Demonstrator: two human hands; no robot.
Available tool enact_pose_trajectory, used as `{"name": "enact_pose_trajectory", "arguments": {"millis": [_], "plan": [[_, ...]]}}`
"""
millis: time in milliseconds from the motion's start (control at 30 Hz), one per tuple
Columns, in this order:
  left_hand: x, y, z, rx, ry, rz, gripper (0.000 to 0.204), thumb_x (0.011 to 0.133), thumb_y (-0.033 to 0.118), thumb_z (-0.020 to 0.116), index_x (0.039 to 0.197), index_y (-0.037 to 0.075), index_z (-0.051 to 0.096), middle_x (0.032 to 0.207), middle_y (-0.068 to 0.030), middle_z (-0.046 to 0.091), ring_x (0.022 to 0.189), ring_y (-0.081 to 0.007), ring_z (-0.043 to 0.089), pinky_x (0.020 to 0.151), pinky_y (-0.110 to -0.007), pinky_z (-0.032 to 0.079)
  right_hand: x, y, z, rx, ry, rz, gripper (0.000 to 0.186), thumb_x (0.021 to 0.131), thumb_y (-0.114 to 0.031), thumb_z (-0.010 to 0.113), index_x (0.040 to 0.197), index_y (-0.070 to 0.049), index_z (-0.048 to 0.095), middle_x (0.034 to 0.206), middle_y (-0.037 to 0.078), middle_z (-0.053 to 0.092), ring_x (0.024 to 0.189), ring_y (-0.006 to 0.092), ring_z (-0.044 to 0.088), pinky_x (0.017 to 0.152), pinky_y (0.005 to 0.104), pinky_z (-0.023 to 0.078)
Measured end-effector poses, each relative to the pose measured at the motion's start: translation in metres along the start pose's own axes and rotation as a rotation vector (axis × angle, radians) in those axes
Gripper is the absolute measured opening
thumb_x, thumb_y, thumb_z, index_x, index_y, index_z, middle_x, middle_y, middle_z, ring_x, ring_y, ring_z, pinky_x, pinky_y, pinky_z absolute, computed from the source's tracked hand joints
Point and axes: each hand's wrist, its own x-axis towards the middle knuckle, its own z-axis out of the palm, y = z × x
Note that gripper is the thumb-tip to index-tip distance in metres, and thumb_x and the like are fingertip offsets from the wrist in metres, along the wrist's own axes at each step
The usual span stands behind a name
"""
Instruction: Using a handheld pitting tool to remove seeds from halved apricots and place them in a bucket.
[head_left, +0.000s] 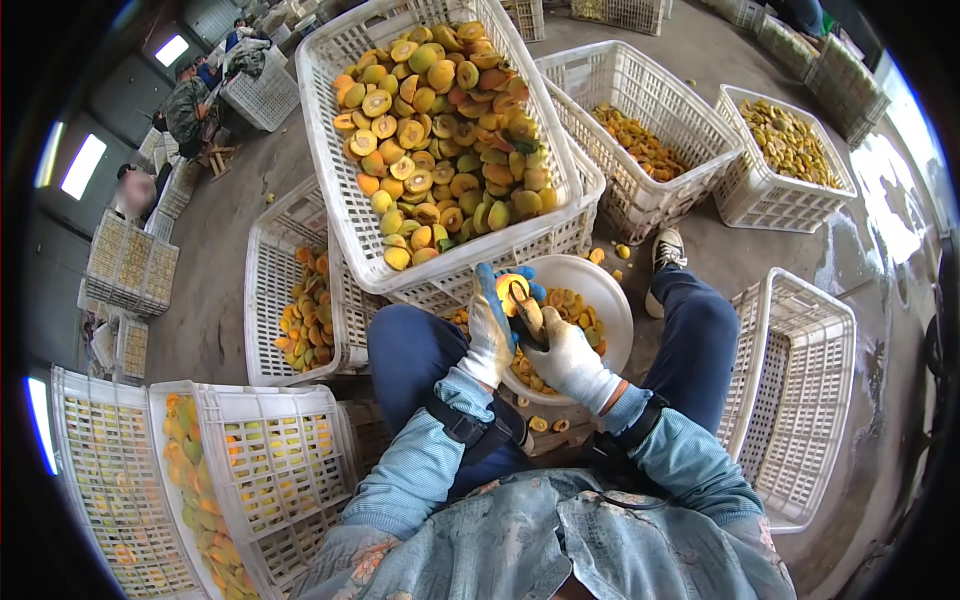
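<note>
So the person's sitting low with their knees apart, right over a round white basin [623, 335], both hands busy above it. Left hand [489, 338] is in a white glove with blue fingers, and its grip is closed around a yellow-orange piece of fruit [508, 288], held up just over the basin's near-left side. Right hand [574, 362], white glove too, has its grip wrapped round a slim brownish tool [529, 314], the front end right up against the fruit. Can't really make out the shape of the tip, it's too small and dark in there.

The basin's got a load of orange fruit pieces [588, 318] in it, and a few more bits lie on the floor [220, 275] around it. Just past the hands there's a big white crate [482, 249] tilted toward the person, packed with halved fruit [440, 140] in greens, yellows and oranges. It's sitting on top of another crate.

Crates everywhere, honestly: two with orange-yellow pieces off to the far right, one with orange fruit left of the big one, a couple more full of fruit at lower left, plus a white crate [735, 400] near the right knee. Way back on the left, someone in camouflage clothing [187, 115] sits among more crates.
</note>
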Motion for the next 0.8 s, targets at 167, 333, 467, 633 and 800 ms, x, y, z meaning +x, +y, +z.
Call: {"name": "enact_pose_trajectory", "arguments": {"millis": [167, 333, 467, 633, 800], "plan": [[0.003, -0.003, -0.001, 0.068, 0.032, 0.108, 0.065, 0.089, 0.060, 0.034, 0.103, 0.000, 0.055, 0.083, -0.0101, 0.061, 0.072, -0.0153, 0.057, 0.069, -0.028, 0.048, 0.002, -0.008, 0.001, 0.078, 0.029, 0.072, 0.036, 0.076, -0.019, 0.064, 0.101, 0.002, 0.049, 0.086, 0.024, 0.060, 0.087, 0.0374, 0.060, 0.073, 0.0394, 0.047], [0.007, -0.009, -0.003, 0.109, 0.097, 0.156, 0.064, 0.089, 0.060, 0.034, 0.102, 0.001, 0.056, 0.083, -0.0092, 0.061, 0.072, -0.0143, 0.056, 0.071, -0.026, 0.047, 0.005, -0.007, -0.004, 0.012, -0.048, 0.072, 0.035, 0.076, -0.019, 0.064, 0.099, 0.002, 0.049, 0.085, 0.025, 0.060, 0.086, 0.0377, 0.060, 0.072, 0.0391, 0.047], [0.010, -0.013, -0.007, 0.134, 0.121, 0.185, 0.063, 0.088, 0.059, 0.037, 0.100, 0.001, 0.056, 0.080, -0.0093, 0.060, 0.067, -0.0135, 0.055, 0.065, -0.025, 0.048, 0.008, -0.006, -0.011, -0.011, -0.167, 0.111, 0.034, 0.075, -0.018, 0.063, 0.098, 0.002, 0.049, 0.085, 0.025, 0.060, 0.084, 0.0376, 0.060, 0.071, 0.0391, 0.047], [0.006, -0.002, -0.008, 0.182, -0.052, 0.073, 0.061, 0.088, 0.058, 0.038, 0.095, 0.000, 0.057, 0.077, -0.0107, 0.060, 0.063, -0.0151, 0.058, 0.057, -0.026, 0.049, 0.001, 0.006, -0.015, -0.101, -0.193, -0.142, 0.033, 0.075, -0.017, 0.062, 0.100, 0.001, 0.050, 0.083, 0.022, 0.061, 0.080, 0.0347, 0.061, 0.071, 0.0370, 0.047], [0.009, 0.011, -0.013, 0.327, -0.225, -0.119, 0.064, 0.089, 0.058, 0.035, 0.090, -0.002, 0.058, 0.077, -0.0111, 0.062, 0.065, -0.0170, 0.061, 0.057, -0.027, 0.051, -0.004, 0.020, -0.024, 0.057, -0.330, -0.275, 0.025, 0.076, -0.017, 0.060, 0.093, -0.001, 0.055, 0.078, 0.011, 0.061, 0.071, 0.0232, 0.060, 0.064, 0.0318, 0.047]]}}
